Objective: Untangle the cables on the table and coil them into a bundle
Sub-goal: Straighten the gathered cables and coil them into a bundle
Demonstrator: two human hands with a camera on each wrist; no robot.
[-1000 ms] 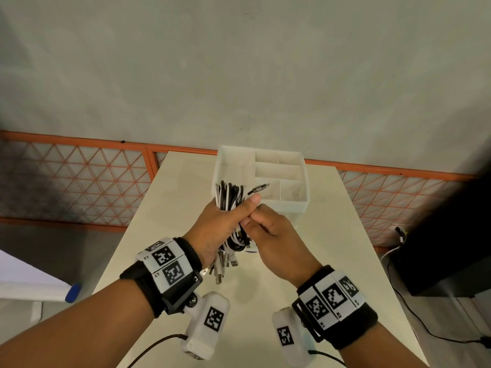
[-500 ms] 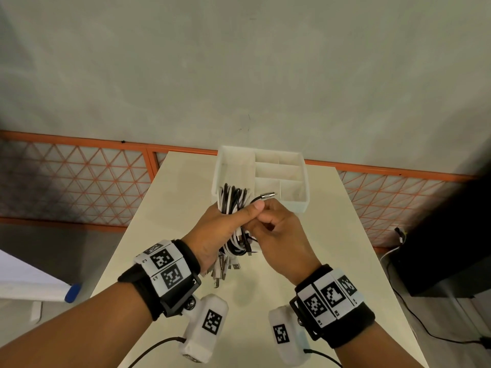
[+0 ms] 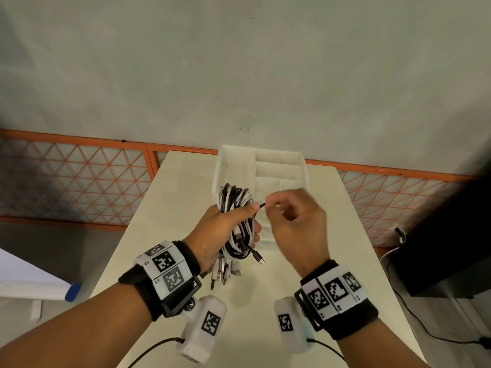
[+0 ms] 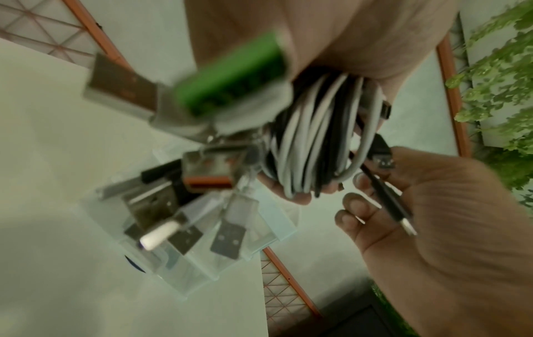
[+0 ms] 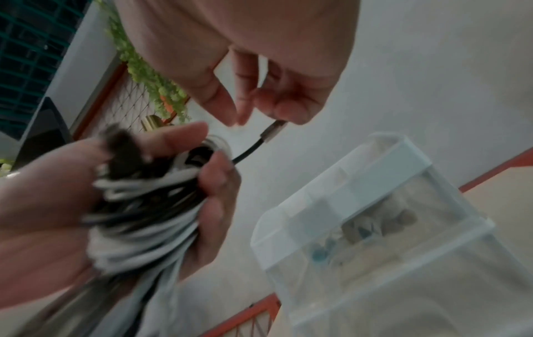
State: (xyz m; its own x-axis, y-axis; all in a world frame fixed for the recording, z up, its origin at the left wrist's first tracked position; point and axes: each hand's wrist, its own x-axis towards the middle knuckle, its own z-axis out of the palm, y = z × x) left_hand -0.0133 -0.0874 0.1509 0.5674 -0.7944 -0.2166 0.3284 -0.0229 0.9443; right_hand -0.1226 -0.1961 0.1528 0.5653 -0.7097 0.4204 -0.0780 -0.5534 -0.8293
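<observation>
A coil of black and white cables (image 3: 235, 205) (image 4: 311, 146) (image 5: 144, 205) is held above the table, and my left hand (image 3: 225, 229) grips it with the thumb pressed across the loops. Several USB plugs (image 3: 225, 273) (image 4: 202, 205) dangle below that hand. My right hand (image 3: 289, 219) (image 5: 259, 109) is just right of the coil and pinches the plug end of a black cable (image 3: 261, 205) (image 4: 386, 200) (image 5: 272, 131) that leads out of the bundle. In the left wrist view that plug lies across the right hand's fingers.
A white plastic organiser box (image 3: 279, 166) (image 5: 375, 205) with several compartments stands on the cream table (image 3: 172, 208) just beyond my hands. An orange mesh railing (image 3: 79, 176) runs behind the table. A dark unit with cables (image 3: 438, 248) stands on the right.
My right hand has drawn away to the right, pulling the black cable end out from the coil. The left hand has kept its grip and lifted the bundle slightly.
</observation>
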